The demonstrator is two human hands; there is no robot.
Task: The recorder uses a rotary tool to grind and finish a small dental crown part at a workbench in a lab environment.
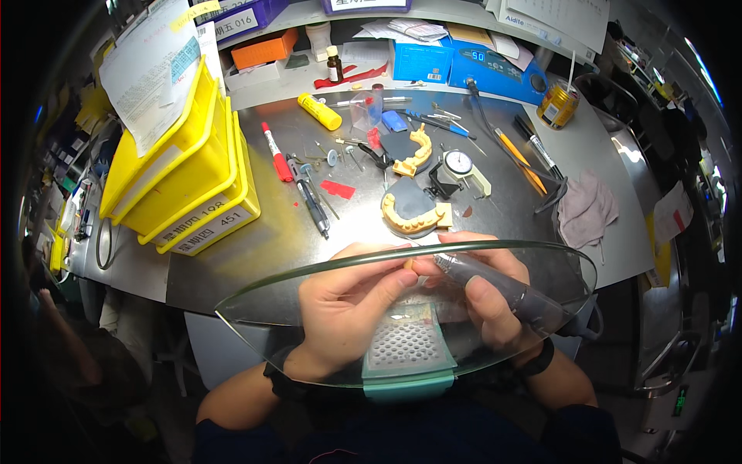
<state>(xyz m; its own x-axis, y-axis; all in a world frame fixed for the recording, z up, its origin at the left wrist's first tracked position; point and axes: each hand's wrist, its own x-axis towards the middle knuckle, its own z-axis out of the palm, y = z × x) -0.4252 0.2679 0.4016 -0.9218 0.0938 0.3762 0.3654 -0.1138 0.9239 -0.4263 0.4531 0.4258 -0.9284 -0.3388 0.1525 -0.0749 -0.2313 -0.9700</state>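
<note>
Beneath a curved clear glass shield (309, 271), my left hand (336, 305) pinches a small yellowish tooth-like piece (409, 264) between thumb and fingertips. My right hand (498, 321) is wrapped round a grey handpiece grinder (533, 303), whose tip end points left at the small piece. Whether its bit touches the piece cannot be made out. Just beyond my fingers lies a yellowish dental model (410, 220) on a dark base. A second dental model (413, 155) sits behind it, and a round dial gauge (457, 162) is to its right.
Stacked yellow trays (185, 178) with papers stand at left. A perforated grille (410, 348) lies below my hands. A blue control box (495, 68), a brown bottle (334, 65) and a yellow can (558, 105) line the back. Pens, burs and a cloth (587, 209) lie around.
</note>
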